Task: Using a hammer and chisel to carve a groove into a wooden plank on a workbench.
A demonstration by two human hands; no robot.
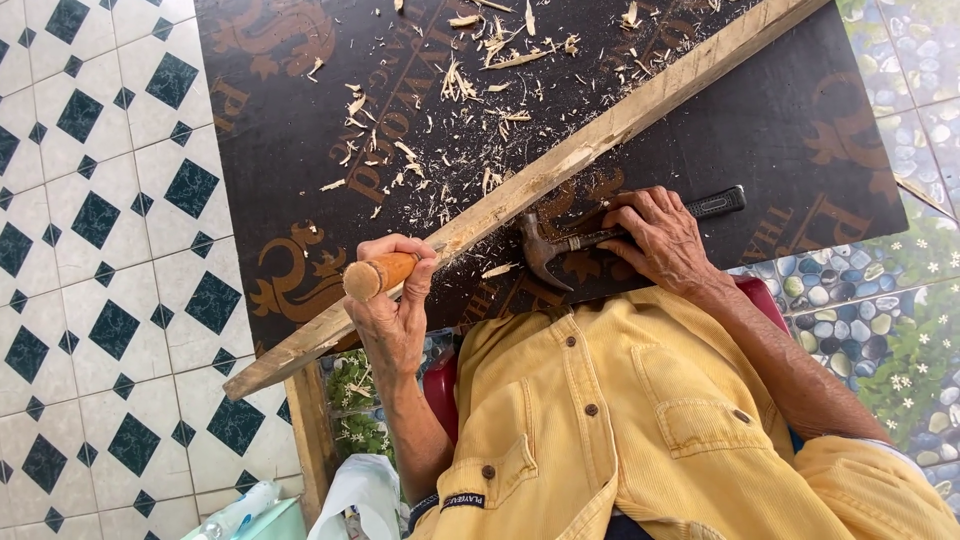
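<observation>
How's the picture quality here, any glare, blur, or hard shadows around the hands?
Head view: soft, even daylight, no strong glare on the dark board; only faint shadows under the wooden strip and hammer. The left hand on its orange handle and the right hand are sharp. Wide-angle bending shows in the tile lines at the edges.

The left hand (392,305) is held upright, its fingers curled shut around a round grip — the forearm rises from below, bare to the elbow. The right hand (660,240) is laid knuckles-up, fingers closed, its forearm stretched out from a yellow sleeve.
</observation>
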